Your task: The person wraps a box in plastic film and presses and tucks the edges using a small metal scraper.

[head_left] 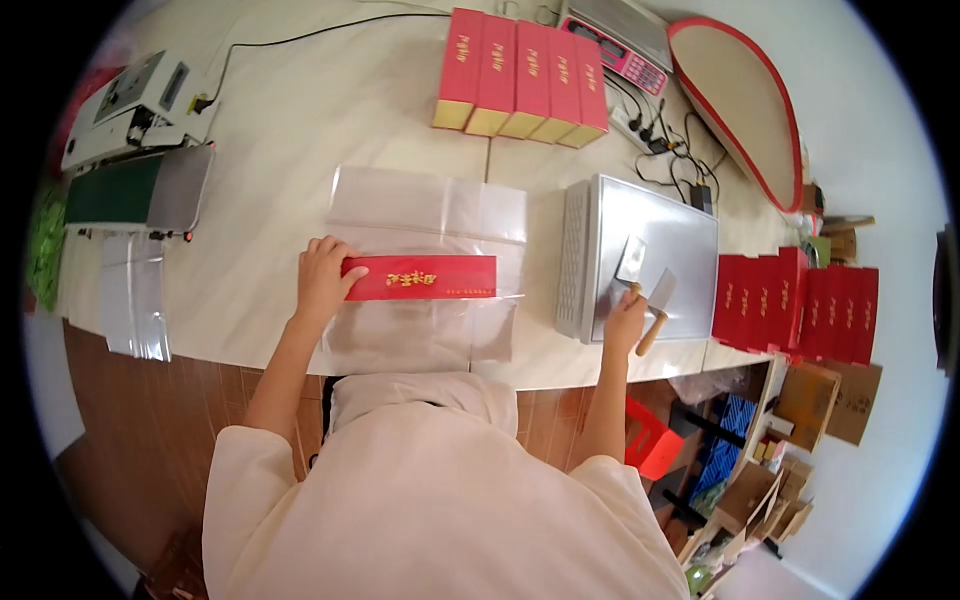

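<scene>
Head view shows us a long, pale, marble-patterned table [270, 120] running across the whole workspace. Near its front edge, before our body, we see a broad sheet of clear plastic film [400, 205] lying spread with visible creases. To its right we have a metal-topped box [690, 245] with perforated side walls, and beyond that, at the far right, an oval panel [740, 105] with a red rim. At the far left we see a bench-top machine [120, 110] with a green belt (a black cable runs from it along the back of the table). Along the back we count five red boxes [515, 75] in a row, gold-lettered with yellow ends, and just beside them a digital scale [640, 72] with a pink keypad. More red cartons [755, 300] stand packed together right of the metal-topped box.

Smaller still, a flat red gift box [455, 275] with gold characters lies lengthwise on the middle of the film. Our left hand [325, 270] clasps its left end, thumb on the upper face. Our right hand [625, 318], at the near part of the metal top, has its fingers closed on the wooden handle of a flat-bladed scraper [632, 258]. Just beside those fingers we see a second scraper [661, 290], its wooden handle pointing toward us.
</scene>
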A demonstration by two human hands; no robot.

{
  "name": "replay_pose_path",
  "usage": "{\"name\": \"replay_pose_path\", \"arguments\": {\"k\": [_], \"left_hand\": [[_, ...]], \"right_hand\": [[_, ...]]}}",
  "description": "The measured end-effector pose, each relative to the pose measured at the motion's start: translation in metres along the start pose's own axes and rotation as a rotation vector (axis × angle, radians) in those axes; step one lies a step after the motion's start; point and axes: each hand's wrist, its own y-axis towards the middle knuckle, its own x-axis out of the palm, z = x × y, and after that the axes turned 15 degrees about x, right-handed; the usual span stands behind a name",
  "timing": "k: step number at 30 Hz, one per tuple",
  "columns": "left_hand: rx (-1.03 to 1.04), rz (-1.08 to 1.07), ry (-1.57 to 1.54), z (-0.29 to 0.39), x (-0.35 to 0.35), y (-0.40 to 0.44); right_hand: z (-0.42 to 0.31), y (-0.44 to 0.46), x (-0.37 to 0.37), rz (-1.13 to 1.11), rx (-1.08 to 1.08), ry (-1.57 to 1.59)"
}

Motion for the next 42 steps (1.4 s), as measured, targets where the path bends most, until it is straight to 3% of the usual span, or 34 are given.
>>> {"name": "replay_pose_path", "arguments": {"k": [2,3,5,6,7,10,11,13,20,32,38,42], "left_hand": [[0.029,0.002,-0.015,-0.001,0.001,-0.001],[0.009,0.007,0.002,-0.002,0.002,-0.002],[0.046,0.018,-0.015,-0.001,0.001,-0.002],[0.043,0.007,-0.007,0.0,0.0,-0.002],[0.045,0.007,-0.003,-0.001,-0.001,-0.002],[0.013,-0.003,-0.036,0.001,0.0,-0.001],[0.019,-0.007,-0.034,0.0,0.001,-0.001],[0.014,-0.007,-0.023,-0.002,-0.001,-0.003],[0.01,0.004,-0.038,0.002,-0.001,-0.003],[0.045,-0.01,-0.02,0.001,-0.001,-0.001],[0.048,-0.015,-0.02,0.001,0.0,-0.002],[0.056,0.001,-0.013,0.0,0.001,-0.003]], "right_hand": [[0.0,0.0,0.002,0.017,-0.126,0.215],[-0.019,-0.011,-0.019,-0.191,-0.063,0.272],[-0.037,-0.032,-0.026,-0.328,-0.342,0.397],[-0.044,-0.042,-0.023,-0.505,-0.419,0.441],[-0.058,-0.054,-0.021,-0.57,-0.667,0.501],[-0.106,-0.09,-0.023,-0.794,-1.018,0.318],[-0.114,-0.097,-0.017,-0.795,-1.02,0.319],[-0.127,-0.109,-0.006,-0.866,-1.239,0.247],[-0.138,-0.108,0.019,-0.904,-1.245,0.205],[-0.145,-0.104,0.026,-0.62,-1.161,0.248],[-0.149,-0.113,0.021,-0.567,-1.072,0.284],[-0.147,-0.127,0.023,-0.499,-0.855,0.279]]}}
